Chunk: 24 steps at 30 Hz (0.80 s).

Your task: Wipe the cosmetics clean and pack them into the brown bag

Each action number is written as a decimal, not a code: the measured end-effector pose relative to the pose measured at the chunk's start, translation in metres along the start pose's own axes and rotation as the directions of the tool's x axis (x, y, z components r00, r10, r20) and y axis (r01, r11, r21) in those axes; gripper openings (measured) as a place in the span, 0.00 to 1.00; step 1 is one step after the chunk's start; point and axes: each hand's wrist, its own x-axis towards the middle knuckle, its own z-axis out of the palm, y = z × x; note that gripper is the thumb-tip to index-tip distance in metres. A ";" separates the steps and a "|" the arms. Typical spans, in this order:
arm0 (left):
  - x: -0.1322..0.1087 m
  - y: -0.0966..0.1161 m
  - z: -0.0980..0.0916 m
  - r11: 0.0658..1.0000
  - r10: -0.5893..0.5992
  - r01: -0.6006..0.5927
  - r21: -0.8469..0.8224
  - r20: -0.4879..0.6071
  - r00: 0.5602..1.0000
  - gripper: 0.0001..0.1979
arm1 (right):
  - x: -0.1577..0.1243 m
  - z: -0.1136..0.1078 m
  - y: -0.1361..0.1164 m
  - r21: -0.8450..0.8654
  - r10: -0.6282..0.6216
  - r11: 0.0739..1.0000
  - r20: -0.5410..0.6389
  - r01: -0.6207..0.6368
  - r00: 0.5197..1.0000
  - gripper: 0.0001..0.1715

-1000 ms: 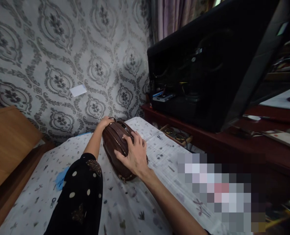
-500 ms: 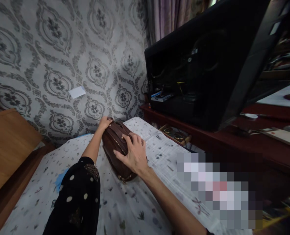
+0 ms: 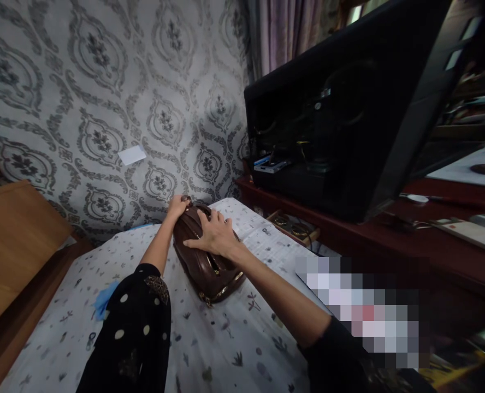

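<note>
A brown leather handbag (image 3: 191, 259) with gold zippers lies on a white cloth (image 3: 136, 338) printed with small plant shapes. My left hand (image 3: 178, 206) grips the bag's far end, its fingers partly hidden behind it. Across the top of the bag rests my right hand (image 3: 216, 234), fingers spread and thumb pointing left. Below that hand, a short gold zipper shows on the upper side. Another zipper runs along the near edge, with its metal pulls at the near corner.
A large black monitor-like case (image 3: 328, 136) stands on a dark red desk (image 3: 390, 234) at right. Below it, a small wooden drawer (image 3: 295, 226) sticks out. A wooden board (image 3: 21, 240) stands at left, and a blue item (image 3: 104, 301) lies by my left sleeve. Patterned wallpaper (image 3: 103, 98) is behind.
My right hand has slid up and away along the bag, uncovering the zipper at its near end. The left hand keeps its hold at the far end.
</note>
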 end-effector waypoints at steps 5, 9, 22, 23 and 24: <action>0.001 0.000 -0.002 0.998 -0.047 0.048 -0.030 0.019 0.999 0.18 | 0.012 0.007 -0.005 -0.033 -0.055 0.998 -0.045 0.053 0.997 0.55; 0.000 -0.005 -0.001 0.989 -0.071 0.069 -0.134 -0.011 0.997 0.18 | 0.009 0.007 -0.003 -0.050 -0.080 0.996 -0.069 0.076 0.994 0.49; -0.004 -0.002 -0.003 0.906 0.074 -0.093 -0.414 -0.060 0.995 0.09 | 0.012 0.013 -0.001 -0.055 -0.078 0.996 -0.065 0.075 0.995 0.49; -0.005 -0.002 -0.005 0.907 0.085 -0.097 -0.411 -0.048 0.995 0.09 | 0.011 0.012 -0.001 -0.056 -0.074 0.996 -0.051 0.071 0.996 0.50; -0.005 -0.003 -0.008 0.909 0.097 -0.103 -0.404 -0.036 0.995 0.09 | 0.011 0.011 -0.002 -0.056 -0.070 0.996 -0.040 0.067 0.997 0.50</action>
